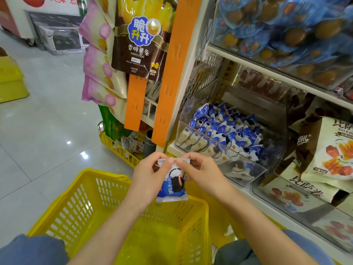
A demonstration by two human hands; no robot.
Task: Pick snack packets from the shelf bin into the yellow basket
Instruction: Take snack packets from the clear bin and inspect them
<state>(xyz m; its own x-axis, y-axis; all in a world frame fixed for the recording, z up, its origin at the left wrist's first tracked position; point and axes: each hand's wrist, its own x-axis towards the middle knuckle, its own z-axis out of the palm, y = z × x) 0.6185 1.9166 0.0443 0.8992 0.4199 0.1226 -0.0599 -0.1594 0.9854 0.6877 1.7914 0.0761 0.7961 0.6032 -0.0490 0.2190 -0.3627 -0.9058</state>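
Open tiled floor (47, 131) lies at left. The yellow basket (103, 173) stands below the hands, its mouth unobstructed. The left hand (150, 175) pinches the top seam of one snack packet (172, 188) and the right hand (202, 173) pinches the same seam from the other side. The packet hangs upright beneath both grips, over the basket's far edge. It is blue and white, printed with a dark sandwich biscuit. At right, the clear shelf bin (277, 131) is open at the top and holds many like packets (225, 131).
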